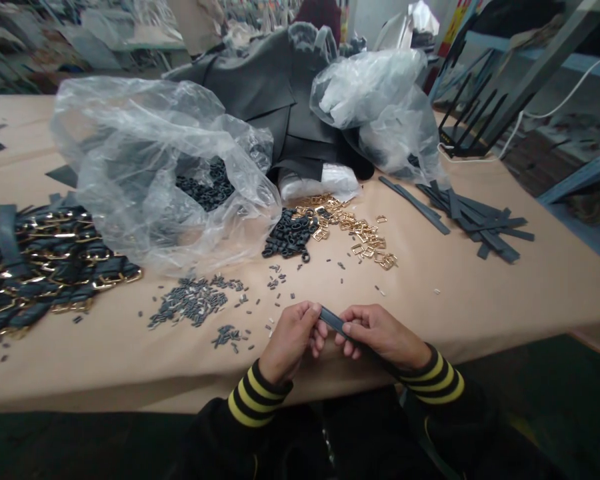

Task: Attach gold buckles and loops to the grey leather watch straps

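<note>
Between my two hands, a dark leather-like strap (pixel 333 320) is stretched just above the table's front edge. My left hand (pixel 296 335) pinches its left end between thumb and fingers. My right hand (pixel 377 333) grips the strap farther along, and the palm hides the rest of it. Just beyond my hands lie small dark cut bits (pixel 190 301), scattered and heaped. A pile of small black loops (pixel 289 235) sits farther back, beside gold-coloured metal buckles (pixel 367 237).
More dark straps (pixel 480 220) lie at the right. Finished-looking straps with gold buckles (pixel 45 267) are stacked at the left. A clear plastic bag (pixel 145 153) holds black loops. Dark sheet material (pixel 260 87), another plastic bag (pixel 380 93) and a black router (pixel 467 133) stand behind.
</note>
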`<action>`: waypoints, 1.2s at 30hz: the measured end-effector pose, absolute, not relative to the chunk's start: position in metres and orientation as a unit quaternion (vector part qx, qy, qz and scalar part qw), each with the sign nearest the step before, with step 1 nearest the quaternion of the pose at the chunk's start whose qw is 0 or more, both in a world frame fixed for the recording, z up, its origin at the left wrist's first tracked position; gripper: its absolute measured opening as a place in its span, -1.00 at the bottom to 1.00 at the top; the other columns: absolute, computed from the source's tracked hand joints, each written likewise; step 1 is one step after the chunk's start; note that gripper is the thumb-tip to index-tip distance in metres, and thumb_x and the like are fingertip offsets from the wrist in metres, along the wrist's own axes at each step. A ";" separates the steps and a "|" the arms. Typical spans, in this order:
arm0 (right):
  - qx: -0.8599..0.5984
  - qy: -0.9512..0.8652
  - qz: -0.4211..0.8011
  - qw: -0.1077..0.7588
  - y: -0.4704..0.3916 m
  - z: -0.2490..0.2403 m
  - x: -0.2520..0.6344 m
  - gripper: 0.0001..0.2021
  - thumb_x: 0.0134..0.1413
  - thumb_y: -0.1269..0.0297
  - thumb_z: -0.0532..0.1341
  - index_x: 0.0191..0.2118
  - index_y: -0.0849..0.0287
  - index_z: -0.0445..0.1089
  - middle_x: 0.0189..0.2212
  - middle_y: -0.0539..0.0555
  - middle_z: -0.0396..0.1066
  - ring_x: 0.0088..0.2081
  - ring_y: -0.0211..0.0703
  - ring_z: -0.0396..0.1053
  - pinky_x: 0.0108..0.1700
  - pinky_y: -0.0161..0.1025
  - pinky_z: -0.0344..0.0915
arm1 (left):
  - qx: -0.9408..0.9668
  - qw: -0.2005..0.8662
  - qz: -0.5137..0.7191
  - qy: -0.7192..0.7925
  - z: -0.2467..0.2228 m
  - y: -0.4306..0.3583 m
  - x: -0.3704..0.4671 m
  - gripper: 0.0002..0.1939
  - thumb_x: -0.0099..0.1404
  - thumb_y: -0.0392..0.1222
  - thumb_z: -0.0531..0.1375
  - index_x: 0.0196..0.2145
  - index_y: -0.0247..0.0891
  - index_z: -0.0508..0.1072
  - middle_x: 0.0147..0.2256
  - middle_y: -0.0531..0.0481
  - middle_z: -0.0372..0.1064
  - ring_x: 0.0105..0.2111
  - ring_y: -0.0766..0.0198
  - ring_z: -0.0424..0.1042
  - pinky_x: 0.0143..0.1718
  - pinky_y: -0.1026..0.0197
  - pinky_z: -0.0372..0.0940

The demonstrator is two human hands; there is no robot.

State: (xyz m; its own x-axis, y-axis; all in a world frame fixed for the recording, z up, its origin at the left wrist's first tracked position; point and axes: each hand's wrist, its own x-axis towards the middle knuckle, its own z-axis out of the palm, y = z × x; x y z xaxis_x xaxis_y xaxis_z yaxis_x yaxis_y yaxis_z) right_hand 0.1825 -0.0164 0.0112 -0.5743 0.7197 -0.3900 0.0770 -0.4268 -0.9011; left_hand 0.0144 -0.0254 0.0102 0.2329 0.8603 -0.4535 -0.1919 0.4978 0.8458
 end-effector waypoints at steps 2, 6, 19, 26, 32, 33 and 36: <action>-0.400 -0.473 0.753 0.223 -0.016 0.010 0.182 -0.75 0.00 0.17 0.18 -0.32 0.29 0.29 -0.43 0.06 0.39 -0.51 -0.35 0.35 -0.48 -0.38 0.31 | 0.330 0.707 0.374 0.501 0.011 -0.025 0.014 -0.69 0.14 -0.01 0.11 -0.56 -0.32 0.24 -0.69 0.12 0.25 -0.78 0.51 0.15 -0.80 0.45 0.06; -0.393 -0.454 0.762 0.243 -0.018 0.010 0.180 -0.79 -0.01 0.21 0.19 -0.34 0.28 0.27 -0.44 0.05 0.41 -0.53 -0.36 0.35 -0.50 -0.40 0.29 | 0.336 0.699 0.382 0.503 0.011 -0.024 0.015 -0.69 0.15 -0.01 0.10 -0.57 -0.30 0.22 -0.71 0.14 0.22 -0.79 0.50 0.12 -0.80 0.44 0.04; -0.397 -0.462 0.723 0.326 -0.019 0.014 0.162 -0.81 -0.01 0.21 0.18 -0.37 0.25 0.27 -0.54 -0.01 0.39 -0.64 -0.41 0.24 -0.60 -0.44 0.16 | 0.601 0.397 0.419 0.553 0.013 -0.037 0.019 -0.84 0.23 -0.23 0.04 -0.32 -0.23 0.40 -0.31 -0.07 0.37 -0.28 0.23 0.35 -0.21 0.21 0.21; -0.400 -0.494 0.713 0.296 -0.021 0.015 0.159 -0.81 0.02 0.21 0.16 -0.36 0.25 0.24 -0.52 0.01 0.40 -0.62 -0.40 0.28 -0.55 -0.41 0.22 | 0.627 0.405 0.338 0.574 0.013 -0.040 0.014 -0.77 0.29 -0.17 -0.04 -0.39 -0.25 0.37 -0.52 -0.01 0.33 -0.47 0.25 0.34 -0.37 0.23 0.22; -0.420 -0.450 0.720 0.322 -0.015 0.014 0.166 -0.81 0.05 0.20 0.13 -0.36 0.22 0.19 -0.53 -0.02 0.38 -0.66 -0.42 0.20 -0.61 -0.42 0.19 | 0.689 0.196 0.365 0.594 0.018 -0.007 -0.009 -0.82 0.23 -0.36 -0.04 -0.25 -0.29 0.30 -0.25 -0.14 0.28 -0.19 0.16 0.29 -0.18 0.13 0.22; -0.426 -0.438 0.719 0.331 -0.013 0.013 0.167 -0.81 0.04 0.20 0.14 -0.35 0.22 0.18 -0.53 -0.03 0.37 -0.67 -0.43 0.17 -0.63 -0.44 0.17 | 0.705 0.140 0.359 0.595 0.019 0.003 -0.013 -0.79 0.22 -0.38 -0.05 -0.21 -0.29 0.29 -0.20 -0.16 0.25 -0.14 0.14 0.26 -0.14 0.11 0.20; -0.435 -0.411 0.722 0.348 -0.005 0.011 0.168 -0.80 0.02 0.20 0.16 -0.29 0.21 0.19 -0.48 -0.02 0.37 -0.64 -0.43 0.19 -0.63 -0.45 0.20 | 0.757 0.095 0.264 0.590 0.018 0.035 -0.016 -0.82 0.25 -0.32 -0.04 -0.28 -0.28 0.34 -0.29 -0.11 0.27 -0.24 0.18 0.29 -0.20 0.15 0.22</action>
State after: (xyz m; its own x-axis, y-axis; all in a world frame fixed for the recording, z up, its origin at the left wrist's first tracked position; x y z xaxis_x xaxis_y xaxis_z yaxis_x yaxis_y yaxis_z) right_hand 0.1677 -0.0052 0.0107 -0.3799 0.8596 -0.3417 -0.1440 -0.4198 -0.8961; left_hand -0.0163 0.0348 0.0176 0.1635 0.9436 0.2880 0.8436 -0.2851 0.4551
